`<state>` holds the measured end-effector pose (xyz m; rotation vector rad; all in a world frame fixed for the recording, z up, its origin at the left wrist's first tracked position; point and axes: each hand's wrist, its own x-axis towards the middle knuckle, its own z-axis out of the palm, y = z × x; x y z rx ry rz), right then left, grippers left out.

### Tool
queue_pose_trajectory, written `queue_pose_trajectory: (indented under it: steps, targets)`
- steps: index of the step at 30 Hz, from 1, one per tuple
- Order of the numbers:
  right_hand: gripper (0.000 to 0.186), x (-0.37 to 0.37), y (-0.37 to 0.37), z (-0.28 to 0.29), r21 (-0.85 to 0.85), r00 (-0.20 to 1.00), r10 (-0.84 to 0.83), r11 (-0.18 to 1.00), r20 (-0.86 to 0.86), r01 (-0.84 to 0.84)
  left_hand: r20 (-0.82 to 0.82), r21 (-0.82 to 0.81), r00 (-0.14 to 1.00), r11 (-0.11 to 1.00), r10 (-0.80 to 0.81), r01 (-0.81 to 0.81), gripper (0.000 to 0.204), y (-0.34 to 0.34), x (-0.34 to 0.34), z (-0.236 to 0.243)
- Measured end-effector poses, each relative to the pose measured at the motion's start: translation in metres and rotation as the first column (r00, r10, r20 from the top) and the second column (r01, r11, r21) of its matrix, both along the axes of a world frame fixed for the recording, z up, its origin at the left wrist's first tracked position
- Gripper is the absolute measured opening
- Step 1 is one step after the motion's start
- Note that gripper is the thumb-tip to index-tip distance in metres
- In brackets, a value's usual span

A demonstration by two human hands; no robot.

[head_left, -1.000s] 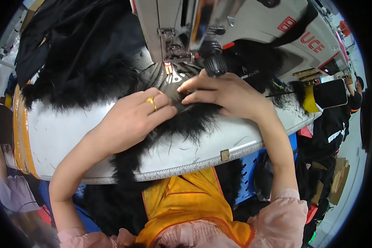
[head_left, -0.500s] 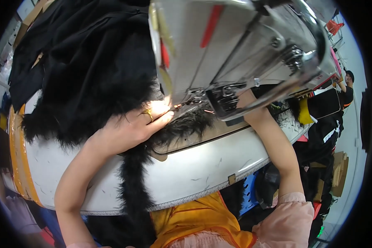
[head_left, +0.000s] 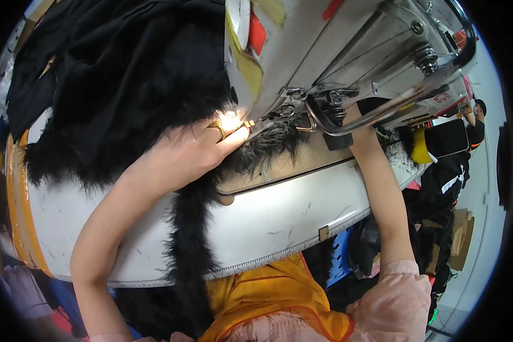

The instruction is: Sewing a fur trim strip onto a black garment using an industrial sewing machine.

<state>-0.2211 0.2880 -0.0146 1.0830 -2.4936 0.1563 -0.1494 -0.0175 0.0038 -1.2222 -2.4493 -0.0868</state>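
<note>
My left hand (head_left: 191, 151), with a ring on one finger, pinches black feathery trim (head_left: 273, 142) close to the needle area of a sewing machine (head_left: 325, 62). Bright lamp light falls on its fingertips. The trim edges a black garment (head_left: 114, 74) spread at the left, and a loose strip of it (head_left: 191, 239) hangs over the table's front edge. My right hand (head_left: 362, 137) reaches behind the machine's head; its wrist shows, but the fingers are hidden by the machine.
The white sewing table (head_left: 290, 211) has a measuring tape along its front edge and orange tape at its left end. A dark phone-like slab (head_left: 447, 137) and a yellow item (head_left: 420, 149) lie at the right. A blue crate (head_left: 341, 256) stands below. Another person (head_left: 479, 122) is far right.
The view has shifted slightly, so the machine sits farther right and higher. My left hand stays on the trim near the needle, its fingertips drawn closer together.
</note>
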Motion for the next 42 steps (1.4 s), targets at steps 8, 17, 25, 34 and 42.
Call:
queue_pose_trajectory:
  steps: [8,17,25,34,42]
  targets:
    - [0.012,-0.008,-0.005,-0.010,0.205,0.997,-0.079,0.975,-0.021,0.082,0.042,-0.043,0.999,0.999,0.025,-0.023,0.039,-0.004,0.003,0.001]
    - [0.017,-0.005,0.001,-0.006,-0.223,0.981,0.141,0.969,0.132,-0.110,-0.051,-0.004,0.997,0.999,-0.051,0.051,0.039,-0.002,-0.002,-0.004]
    - [0.022,0.040,-0.046,0.038,-0.058,0.943,0.104,0.994,0.316,-0.090,0.073,0.023,0.997,1.000,0.008,-0.010,0.030,-0.009,-0.003,-0.005]
    - [0.040,0.067,-0.037,0.042,0.410,0.967,0.254,0.881,0.011,-0.236,-0.009,-0.106,0.993,0.987,-0.122,0.120,0.038,-0.007,0.005,0.006]
    - [0.012,0.057,-0.022,0.025,0.256,0.997,0.061,0.965,-0.038,-0.049,0.085,-0.087,0.996,0.996,0.007,0.000,0.035,-0.006,0.003,0.004]
